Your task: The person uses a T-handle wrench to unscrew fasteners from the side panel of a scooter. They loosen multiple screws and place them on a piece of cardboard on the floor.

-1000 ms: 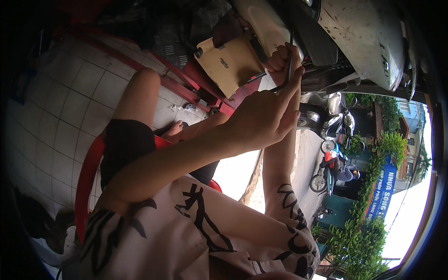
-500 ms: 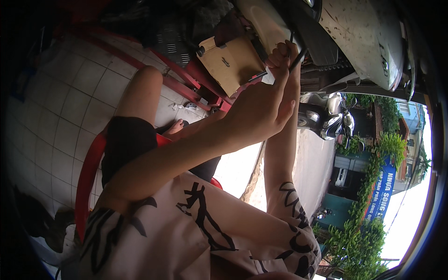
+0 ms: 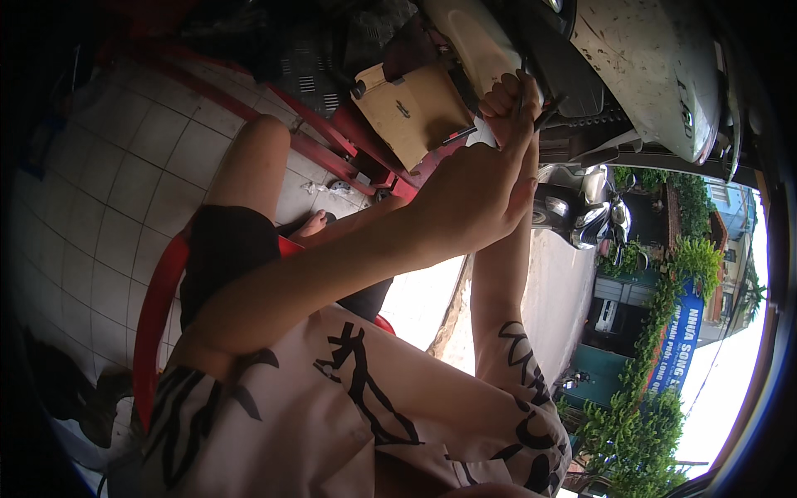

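Observation:
My right hand (image 3: 508, 106) is closed around a dark bent metal tool (image 3: 549, 113), high in the picture beside a scooter's pale body panel (image 3: 467, 46) and black swingarm area (image 3: 573, 83). My left hand (image 3: 483, 189) reaches across from lower left, its fingers closed on the same tool just below my right hand, partly hiding it. A large scratched silver panel (image 3: 631, 70) of the scooter is to the right of both hands. An open cardboard box (image 3: 407, 120) with small items on it lies left of the hands.
I sit on a red plastic chair (image 3: 148, 349), knees bent, above white floor tiles (image 3: 158, 166). A red steel stand (image 3: 324, 149) runs under the scooter. Beyond the opening at right are a parked scooter (image 3: 594, 212), the street (image 3: 548, 274) and greenery (image 3: 631, 423).
My left hand has shifted slightly up and right, and the tool's free end has swung rightward. A motorbike rider seen on the street earlier is out of view.

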The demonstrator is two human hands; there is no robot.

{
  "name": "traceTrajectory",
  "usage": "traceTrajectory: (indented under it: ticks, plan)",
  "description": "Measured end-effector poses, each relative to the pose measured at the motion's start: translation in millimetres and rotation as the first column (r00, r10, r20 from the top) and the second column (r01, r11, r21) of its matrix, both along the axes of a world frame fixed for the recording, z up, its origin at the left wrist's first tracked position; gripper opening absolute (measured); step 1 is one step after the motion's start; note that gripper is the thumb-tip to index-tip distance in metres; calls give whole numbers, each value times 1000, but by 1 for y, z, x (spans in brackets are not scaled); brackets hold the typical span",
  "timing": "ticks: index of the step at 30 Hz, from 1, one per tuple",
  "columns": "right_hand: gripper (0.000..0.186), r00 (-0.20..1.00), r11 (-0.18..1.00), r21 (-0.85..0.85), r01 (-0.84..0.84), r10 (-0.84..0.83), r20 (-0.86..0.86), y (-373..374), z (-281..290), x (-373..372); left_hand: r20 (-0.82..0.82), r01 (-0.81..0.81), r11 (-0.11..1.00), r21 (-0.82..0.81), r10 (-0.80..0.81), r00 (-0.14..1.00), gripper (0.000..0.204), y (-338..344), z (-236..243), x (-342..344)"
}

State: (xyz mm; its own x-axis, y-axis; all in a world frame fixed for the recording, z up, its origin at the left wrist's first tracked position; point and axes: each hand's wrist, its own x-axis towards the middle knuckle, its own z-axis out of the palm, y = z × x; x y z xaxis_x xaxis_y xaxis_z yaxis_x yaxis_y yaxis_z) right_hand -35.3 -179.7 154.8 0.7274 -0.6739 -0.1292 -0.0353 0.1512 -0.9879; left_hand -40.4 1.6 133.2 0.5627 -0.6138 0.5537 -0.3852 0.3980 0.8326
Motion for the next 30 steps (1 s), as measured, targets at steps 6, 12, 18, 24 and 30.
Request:
traceTrajectory:
  ticks: [6,12,18,24,30]
  plan:
    - [39,978,984,41,-171,164,129,-14,-6,1,212,153,967,201,-196,957,53,4,-6,-6]
    - [40,951,942,157,-297,277,137,-47,-14,-10,36,-119,968,220,114,993,56,-7,-24,-7]
    - [37,995,996,-62,-67,71,68,-14,-23,0,274,-273,959,83,241,931,49,-15,8,10]
    - [45,979,976,82,-203,200,49,-39,-24,9,281,46,933,356,-154,947,34,-3,-3,-13]
    - [48,968,960,142,-240,225,115,-54,-20,-6,-27,56,860,507,-49,998,52,-2,-17,10]
